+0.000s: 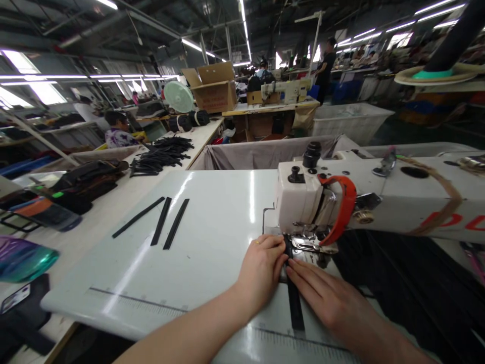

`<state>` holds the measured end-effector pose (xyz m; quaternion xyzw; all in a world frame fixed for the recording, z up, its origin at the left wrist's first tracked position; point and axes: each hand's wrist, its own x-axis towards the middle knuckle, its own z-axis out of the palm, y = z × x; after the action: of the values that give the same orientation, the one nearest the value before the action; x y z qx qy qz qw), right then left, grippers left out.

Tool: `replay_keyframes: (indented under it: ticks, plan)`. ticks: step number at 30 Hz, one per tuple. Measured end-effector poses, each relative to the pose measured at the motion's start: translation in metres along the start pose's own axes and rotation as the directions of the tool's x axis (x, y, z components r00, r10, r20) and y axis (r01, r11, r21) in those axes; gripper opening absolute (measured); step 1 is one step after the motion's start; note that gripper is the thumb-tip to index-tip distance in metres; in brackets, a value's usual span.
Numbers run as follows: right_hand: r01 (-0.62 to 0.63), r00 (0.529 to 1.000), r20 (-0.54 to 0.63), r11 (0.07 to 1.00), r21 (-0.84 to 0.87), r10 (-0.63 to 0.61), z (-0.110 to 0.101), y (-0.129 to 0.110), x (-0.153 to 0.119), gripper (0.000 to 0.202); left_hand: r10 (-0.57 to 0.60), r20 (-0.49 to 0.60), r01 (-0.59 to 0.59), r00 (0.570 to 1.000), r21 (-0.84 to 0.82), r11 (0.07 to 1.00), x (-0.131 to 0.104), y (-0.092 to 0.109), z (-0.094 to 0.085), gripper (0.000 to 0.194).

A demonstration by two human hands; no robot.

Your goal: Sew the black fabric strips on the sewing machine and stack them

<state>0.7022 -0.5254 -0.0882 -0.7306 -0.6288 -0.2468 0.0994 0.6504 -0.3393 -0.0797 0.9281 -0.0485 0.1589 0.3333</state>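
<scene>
A black fabric strip (295,306) lies lengthwise under the needle area of a white sewing machine (301,194), its near end flat on the pale table. My left hand (262,268) presses on the strip's left side close to the presser foot, fingers bent and held together. From the right, my right hand (328,296) rests with fingers stretched out flat, their tips touching the strip just in front of the foot. The stretch of strip beneath the fingertips is hidden. An orange-red guard (346,207) curves over the machine's needle side.
Several loose black strips, one of them a narrow strip (176,224), lie left on the machine table (212,202). A heap of black strips (162,154) is on the side bench. Dark fabric (401,288) spreads right of my right hand. A phone (15,298) lies at far left. Co-workers are in the background.
</scene>
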Motion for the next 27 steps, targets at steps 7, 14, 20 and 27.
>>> replay_keyframes:
  ticks: [7, 14, 20, 27]
  plan:
    - [-0.018, 1.0, -0.019, 1.0, -0.011, 0.017, -0.0016, -0.0006, 0.0053, 0.045, -0.008, 0.021, 0.007, 1.0, 0.055, 0.998, 0.0019, -0.0004, -0.0003, 0.018]
    - [-0.043, 0.999, -0.007, 0.999, 0.012, 0.043, -0.0052, -0.0012, 0.0069, 0.047, -0.02, 0.061, 0.013, 0.998, 0.121, 0.993, 0.0041, 0.005, -0.0001, 0.02]
    - [-0.081, 0.997, 0.009, 0.996, 0.031, 0.081, -0.0021, 0.0009, 0.0077, 0.047, -0.044, 0.074, 0.03, 0.996, 0.188, 0.982, 0.0066, 0.006, 0.0005, 0.017]
    - [-0.12, 0.993, 0.013, 0.988, 0.092, 0.12, 0.0034, 0.0026, 0.0056, 0.046, 0.004, 0.029, -0.009, 1.0, 0.157, 0.988, 0.0054, 0.0026, 0.0046, 0.017]
